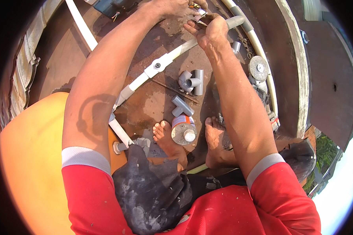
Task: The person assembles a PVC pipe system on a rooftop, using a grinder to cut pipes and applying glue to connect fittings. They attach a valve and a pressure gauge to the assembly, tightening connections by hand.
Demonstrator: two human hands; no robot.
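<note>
Both my hands are at the far edge of the view, close together above a wet brown surface. My left hand (179, 8) has its fingers closed around a small item with yellow and white on it, partly cut off by the top of the picture. My right hand (211, 32) is beside it with curled fingers, at a small whitish piece (201, 12) between the two hands; its kind is too small to tell. Just behind my right hand a grey pipe fitting (235, 21) joins the curved pale pipe (259, 49).
Nearer lie grey tee fittings (199, 83), another tee (182, 105), and a can with a white cap (183, 134) between my feet. A white pipe with a valve (157, 65) crosses left. An angle grinder (259, 69) lies right; an orange tank (31, 156) bulges at left.
</note>
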